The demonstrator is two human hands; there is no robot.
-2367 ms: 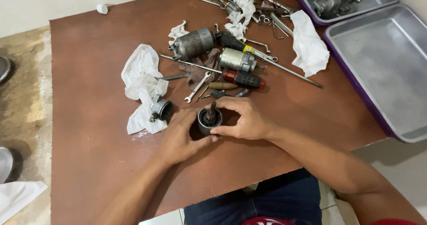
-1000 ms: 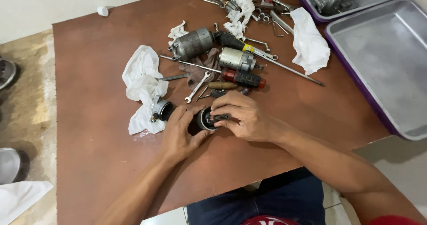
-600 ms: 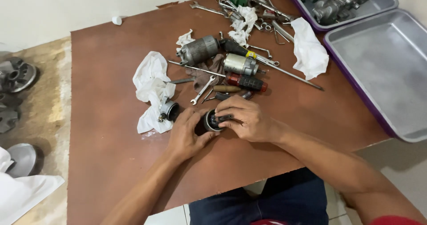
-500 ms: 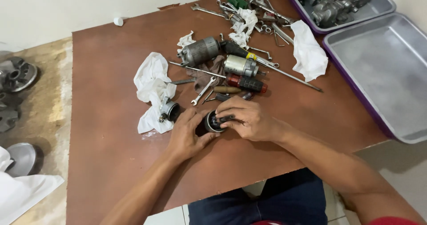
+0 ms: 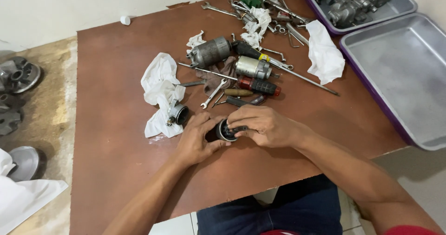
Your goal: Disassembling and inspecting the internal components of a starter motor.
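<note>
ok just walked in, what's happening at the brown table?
A person sits at the brown table, both hands around a small round dark metal part. The left hand cups it from the side; the right hand covers its other side, fingers on its rim. Just beyond lie wrenches, cylindrical motor parts and white rags. An empty grey tray sits to the right.
</note>
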